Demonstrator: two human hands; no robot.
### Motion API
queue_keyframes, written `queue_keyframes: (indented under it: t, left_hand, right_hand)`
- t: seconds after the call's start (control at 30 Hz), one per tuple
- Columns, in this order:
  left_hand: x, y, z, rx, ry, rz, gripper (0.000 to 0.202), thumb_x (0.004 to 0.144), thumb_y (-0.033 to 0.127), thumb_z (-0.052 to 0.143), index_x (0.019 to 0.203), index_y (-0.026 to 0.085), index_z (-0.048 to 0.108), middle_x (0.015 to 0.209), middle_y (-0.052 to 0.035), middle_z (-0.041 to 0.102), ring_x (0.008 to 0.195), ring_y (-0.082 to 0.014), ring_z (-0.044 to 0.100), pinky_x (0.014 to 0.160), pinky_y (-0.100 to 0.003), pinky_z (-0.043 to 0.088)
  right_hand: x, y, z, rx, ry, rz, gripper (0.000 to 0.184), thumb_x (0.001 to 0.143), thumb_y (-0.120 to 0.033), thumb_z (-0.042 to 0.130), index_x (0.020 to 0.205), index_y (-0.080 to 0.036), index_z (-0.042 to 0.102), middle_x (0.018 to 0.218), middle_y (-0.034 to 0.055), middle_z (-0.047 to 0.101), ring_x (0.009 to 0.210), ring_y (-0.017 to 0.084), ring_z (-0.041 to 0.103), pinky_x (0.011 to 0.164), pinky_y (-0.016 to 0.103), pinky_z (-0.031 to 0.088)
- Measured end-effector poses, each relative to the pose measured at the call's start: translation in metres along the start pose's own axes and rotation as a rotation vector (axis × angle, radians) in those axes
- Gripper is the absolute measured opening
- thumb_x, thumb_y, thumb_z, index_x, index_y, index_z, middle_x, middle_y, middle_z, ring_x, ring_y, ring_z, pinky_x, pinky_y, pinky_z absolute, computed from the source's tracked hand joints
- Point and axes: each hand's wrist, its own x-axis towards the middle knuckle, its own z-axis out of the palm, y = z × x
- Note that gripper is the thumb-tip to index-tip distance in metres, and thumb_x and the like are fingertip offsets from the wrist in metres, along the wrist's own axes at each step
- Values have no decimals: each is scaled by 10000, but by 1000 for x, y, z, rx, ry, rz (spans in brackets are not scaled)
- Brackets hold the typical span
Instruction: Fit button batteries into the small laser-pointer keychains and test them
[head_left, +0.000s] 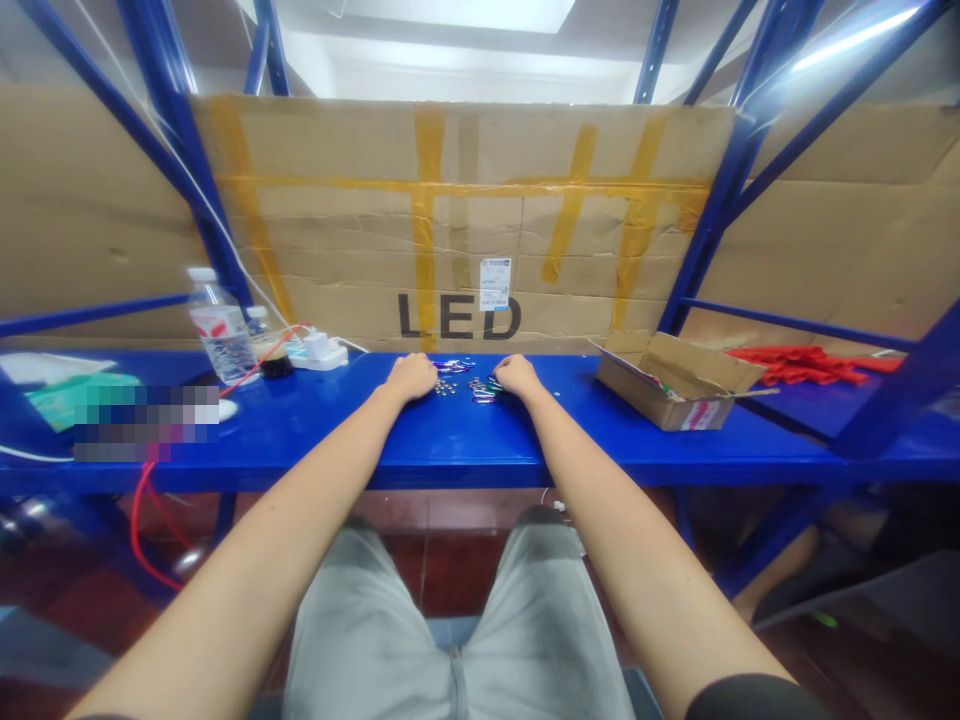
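Small metal pieces (446, 387), round, and clip-like pieces (484, 397), some coloured, in loose groups on the blue tabletop (465, 440), between the two hands. Left hand (414, 377): half-curled, beside the round pieces; whether it grips anything cannot be told. Right hand (519, 377): fingers bent inward beside the clip-like pieces; hold likewise hidden. Risks, as judged: round pieces could roll or scatter if a wrist sweeps across the smooth surface; the groups, lying close, could mix; a stray piece could drop over the near edge. Surface: open cardboard box (645, 395) and red fabric (802, 365) to the right; water bottle (223, 335), bottle of dark liquid (275, 362) and white power strip (322, 355) to the left. Room: blue metal frame (697, 245), taped cardboard panel (337, 250) marked LED, reddish tiled floor (450, 580).
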Motion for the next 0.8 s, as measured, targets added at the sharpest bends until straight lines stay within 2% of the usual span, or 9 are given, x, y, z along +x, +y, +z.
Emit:
queue_keyframes:
  t: [0.1, 0.17, 0.3, 0.4, 0.57, 0.67, 0.8]
  left_hand:
    - [1, -1, -1, -19, -9, -28, 409, 902, 264, 377, 882, 130, 764, 1010, -174, 694, 974, -258, 651, 944, -346, 467]
    - [1, -1, -1, -37, -24, -32, 414, 908, 291, 385, 920, 137, 769, 1035, -158, 700, 974, -249, 656, 955, -326, 469]
    - [0, -2, -1, -52, -58, -46, 384, 913, 356, 430, 986, 193, 769, 1060, -123, 732, 1034, -286, 651, 978, -379, 466]
    - [-1, -2, -2, -59, -52, -66, 366, 912, 353, 453, 923, 177, 774, 1019, -149, 740, 1012, -316, 657, 946, -413, 477]
    - [-2, -2, -4, -115, -10, -78, 259, 880, 265, 527, 865, 174, 770, 872, -122, 743, 814, -237, 673, 823, -322, 507]
    - [-3, -3, -7, -180, 73, -77, 203, 839, 175, 561, 886, 180, 759, 884, -94, 739, 799, -209, 659, 792, -298, 507]
    - [-5, 0, -15, -352, 285, -61, 168, 821, 125, 583, 866, 175, 737, 902, -78, 737, 863, -217, 654, 850, -326, 488]
  right_hand:
    - [0, -1, 0, -4, -6, 3, 236, 763, -76, 577, 881, -151, 766, 1037, 143, 756, 1039, 271, 687, 851, 279, 486]
    - [-1, -1, 0, -8, -10, 6, 242, 765, -75, 571, 892, -146, 764, 1043, 142, 755, 1044, 271, 685, 855, 277, 484]
    - [-1, -2, -1, -10, -13, 9, 244, 760, -72, 571, 897, -143, 760, 1036, 138, 756, 1033, 259, 687, 860, 266, 482]
    - [-1, -2, 0, -6, -9, 9, 233, 755, -76, 577, 887, -148, 755, 1033, 136, 756, 1025, 255, 689, 853, 261, 486]
    - [-1, -1, 0, 9, -2, 2, 211, 752, -71, 574, 842, -155, 746, 1006, 135, 759, 1010, 256, 691, 858, 269, 484]
    - [-1, -1, 0, 23, 8, -3, 199, 739, -68, 581, 818, -156, 741, 991, 136, 759, 1002, 260, 692, 858, 277, 487]
    - [-1, -1, 0, 43, 28, -15, 177, 749, -84, 582, 805, -155, 734, 977, 139, 757, 999, 262, 692, 875, 295, 494]
